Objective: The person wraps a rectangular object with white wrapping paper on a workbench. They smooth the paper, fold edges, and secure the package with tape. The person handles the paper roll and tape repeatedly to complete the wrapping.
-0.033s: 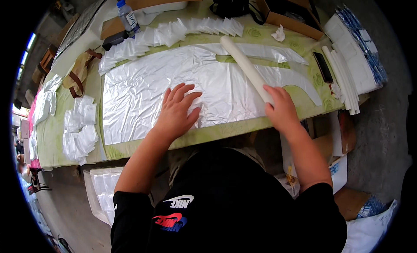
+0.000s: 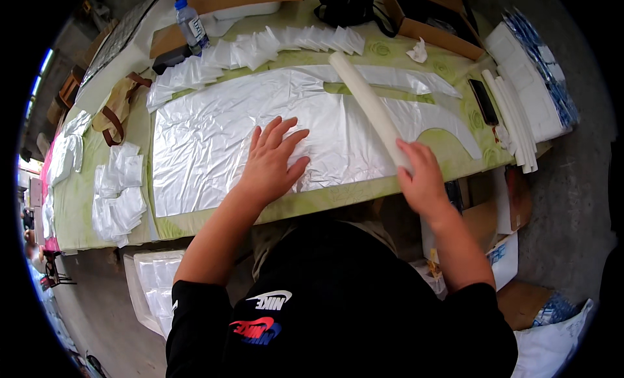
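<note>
A shiny white plastic sheet [image 2: 214, 138], cut like a disposable apron with a curved notch and a slit at its right end, lies spread and wrinkled on the table. My left hand [image 2: 270, 163] is over its middle, fingers spread, holding nothing; whether it touches the plastic I cannot tell. Across the sheet's right part slants a long off-white tube [image 2: 367, 102]. Its near end is in my right hand [image 2: 422, 176], at the table's front edge, with the fingers closed around it.
Folded clear plastic packets [image 2: 260, 47] line the sheet's far side; more packets [image 2: 120, 196] lie left. A bottle [image 2: 192, 27] and cardboard boxes [image 2: 435, 30] stand at the back. A phone [image 2: 482, 100], white tubes [image 2: 513, 121] and a foam box [image 2: 526, 79] sit right.
My left hand has shifted slightly right and away from me over the sheet. My right hand has come slightly nearer to me with the tube's near end.
</note>
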Motion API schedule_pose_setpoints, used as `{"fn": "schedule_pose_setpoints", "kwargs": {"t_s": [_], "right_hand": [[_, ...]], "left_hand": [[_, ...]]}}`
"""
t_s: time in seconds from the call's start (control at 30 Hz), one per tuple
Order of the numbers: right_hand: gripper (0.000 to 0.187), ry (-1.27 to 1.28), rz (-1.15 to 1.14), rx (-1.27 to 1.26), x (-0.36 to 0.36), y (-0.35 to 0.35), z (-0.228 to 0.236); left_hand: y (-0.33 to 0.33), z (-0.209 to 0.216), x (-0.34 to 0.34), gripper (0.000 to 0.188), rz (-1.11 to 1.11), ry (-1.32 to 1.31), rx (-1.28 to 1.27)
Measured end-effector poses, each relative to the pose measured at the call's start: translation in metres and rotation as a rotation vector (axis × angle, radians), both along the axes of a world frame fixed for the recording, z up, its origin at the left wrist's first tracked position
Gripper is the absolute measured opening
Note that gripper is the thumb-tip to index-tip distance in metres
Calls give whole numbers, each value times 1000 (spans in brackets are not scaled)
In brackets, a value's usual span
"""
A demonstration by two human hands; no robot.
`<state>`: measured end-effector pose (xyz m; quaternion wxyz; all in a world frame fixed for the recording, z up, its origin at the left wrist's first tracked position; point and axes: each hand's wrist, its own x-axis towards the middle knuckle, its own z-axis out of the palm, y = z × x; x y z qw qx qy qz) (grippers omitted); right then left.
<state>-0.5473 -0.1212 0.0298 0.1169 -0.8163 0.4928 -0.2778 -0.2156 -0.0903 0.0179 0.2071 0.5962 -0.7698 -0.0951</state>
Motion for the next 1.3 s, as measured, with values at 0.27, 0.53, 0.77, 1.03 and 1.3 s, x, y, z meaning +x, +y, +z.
{"fn": "schedule_pose_setpoints", "kwargs": {"t_s": [0.27, 0.53, 0.77, 1.03, 1.3], "right_hand": [[52, 23, 42, 163, 37, 20, 1], [55, -139, -29, 347, 64, 11, 4], [55, -257, -3, 327, 57, 40, -7], [37, -249, -196, 215, 9, 32, -20], [24, -522, -150, 378, -13, 52, -33]], "left_hand": [[3, -21, -12, 61, -36, -128, 79], [1, -19, -13, 60, -25, -54, 57], [-1, -17, -15, 62, -45, 51, -55], [-29, 32, -87, 38, -363, 366, -262], [-79, 28, -172, 33, -392, -30, 392]]}}
